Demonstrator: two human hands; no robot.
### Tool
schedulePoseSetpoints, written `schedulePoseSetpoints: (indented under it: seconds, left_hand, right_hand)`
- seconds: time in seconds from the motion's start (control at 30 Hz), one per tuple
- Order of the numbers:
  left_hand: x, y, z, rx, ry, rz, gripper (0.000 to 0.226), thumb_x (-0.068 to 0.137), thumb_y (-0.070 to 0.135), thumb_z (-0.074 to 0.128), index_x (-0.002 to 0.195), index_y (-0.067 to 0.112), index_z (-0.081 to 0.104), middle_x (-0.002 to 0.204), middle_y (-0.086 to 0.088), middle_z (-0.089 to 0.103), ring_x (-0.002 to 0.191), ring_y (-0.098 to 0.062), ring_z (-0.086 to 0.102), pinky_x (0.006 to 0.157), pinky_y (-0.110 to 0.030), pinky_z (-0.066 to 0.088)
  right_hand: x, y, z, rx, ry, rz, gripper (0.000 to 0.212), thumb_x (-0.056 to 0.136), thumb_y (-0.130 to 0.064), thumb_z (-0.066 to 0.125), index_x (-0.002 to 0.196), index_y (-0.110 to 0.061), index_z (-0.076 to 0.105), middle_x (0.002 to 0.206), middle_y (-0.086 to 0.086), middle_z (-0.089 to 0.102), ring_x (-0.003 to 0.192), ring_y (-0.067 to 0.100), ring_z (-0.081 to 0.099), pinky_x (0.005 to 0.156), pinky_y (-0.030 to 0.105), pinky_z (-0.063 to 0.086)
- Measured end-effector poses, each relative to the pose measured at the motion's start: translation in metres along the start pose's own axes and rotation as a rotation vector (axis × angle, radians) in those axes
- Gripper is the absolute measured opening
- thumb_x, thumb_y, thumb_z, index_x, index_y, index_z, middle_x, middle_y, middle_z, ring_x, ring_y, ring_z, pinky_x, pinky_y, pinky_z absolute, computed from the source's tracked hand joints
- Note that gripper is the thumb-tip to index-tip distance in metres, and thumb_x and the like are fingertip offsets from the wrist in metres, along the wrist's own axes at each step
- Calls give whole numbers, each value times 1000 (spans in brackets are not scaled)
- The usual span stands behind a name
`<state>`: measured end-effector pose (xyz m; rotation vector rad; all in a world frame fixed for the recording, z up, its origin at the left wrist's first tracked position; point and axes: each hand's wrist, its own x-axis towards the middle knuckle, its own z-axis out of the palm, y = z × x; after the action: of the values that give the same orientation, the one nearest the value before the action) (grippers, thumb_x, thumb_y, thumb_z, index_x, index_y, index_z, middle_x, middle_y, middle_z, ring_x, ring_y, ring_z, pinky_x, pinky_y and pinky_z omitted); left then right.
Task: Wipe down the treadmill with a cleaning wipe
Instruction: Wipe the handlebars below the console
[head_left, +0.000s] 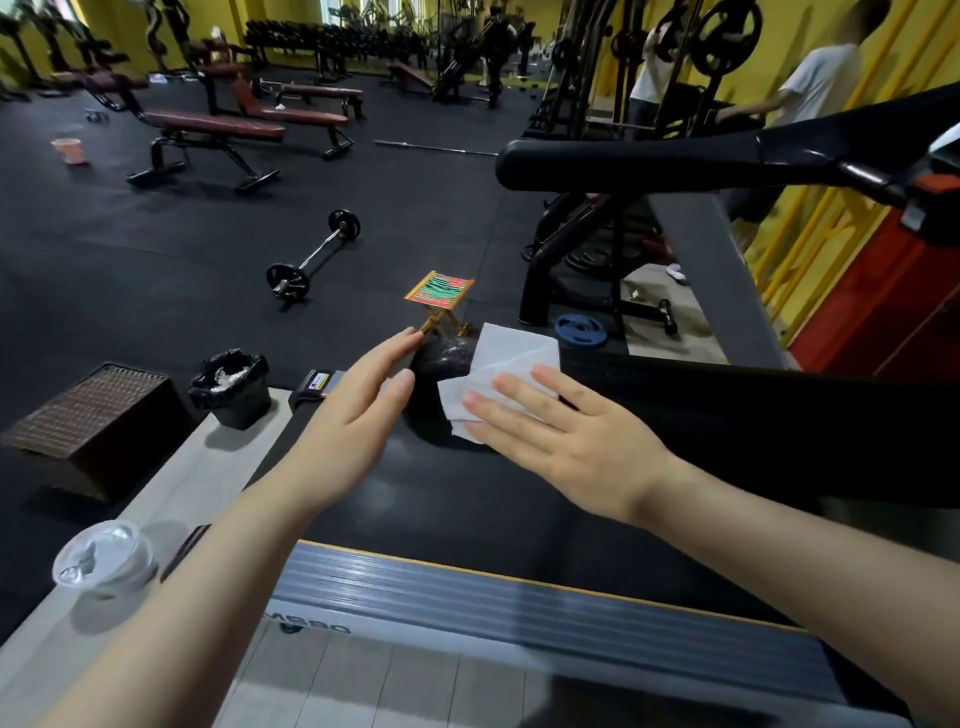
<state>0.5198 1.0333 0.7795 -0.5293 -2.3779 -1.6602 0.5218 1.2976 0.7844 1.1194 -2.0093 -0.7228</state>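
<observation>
while the right hand (566, 441) presses the wipe (506, 371) flat-fingered on the treadmill (675, 410) handrail's near end, the left hand (358, 410) hovers just left, fingers straight, holding nothing.

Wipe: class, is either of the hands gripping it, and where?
Neither grips it. The right hand presses flat fingers on the wipe's near edge; the left hand is open beside it.
</observation>
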Motion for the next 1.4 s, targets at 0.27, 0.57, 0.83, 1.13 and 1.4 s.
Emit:
schedulePoseSetpoints:
  seconds: [0.27, 0.57, 0.83, 1.13, 1.4]
  left_hand:
    - [15, 11, 24, 273, -34, 239, 50, 100, 23, 42, 150, 23, 38, 156, 17, 31, 145, 0, 25, 116, -16, 19]
    - [19, 20, 28, 36, -19, 136, 41, 102, 33, 31, 139, 28, 47, 146, 13, 48, 139, -4, 39, 111, -16, 30]
    - [23, 43, 46, 817, -123, 426, 53, 97, 39, 38, 146, 20, 45, 154, 6, 40, 147, -16, 28, 121, -43, 19]
    - [33, 84, 121, 965, -279, 589, 60, 96, 41, 42, 150, 14, 38, 155, 0, 40, 145, -21, 33, 120, -42, 20]
    - [44, 119, 185, 856, -390, 683, 61, 94, 38, 46, 149, 13, 39, 154, -1, 40, 144, -21, 34, 119, -39, 24]
  right_hand:
    - [-62, -35, 3, 32, 66, 434, 58, 89, -25, 60, 145, -19, 46, 153, 1, 38, 144, 22, 32, 121, 42, 17]
    - [23, -48, 9, 52, 76, 367, 47, 101, -34, 41, 143, -13, 44, 155, 4, 37, 145, 24, 30, 121, 42, 13]
    - [-86, -53, 9, 114, 139, 852, 66, 99, -41, 46, 154, -15, 22, 164, 1, 10, 151, 23, 12, 122, 44, 11]
    - [-144, -7, 0, 42, 221, 1228, 62, 100, -39, 43, 147, -1, 28, 156, 17, 23, 148, 35, 16, 118, 55, 19]
    - [-212, 31, -11, 9, 320, 1529, 67, 102, -39, 38, 150, 5, 21, 157, 27, 19, 148, 40, 13, 118, 58, 17]
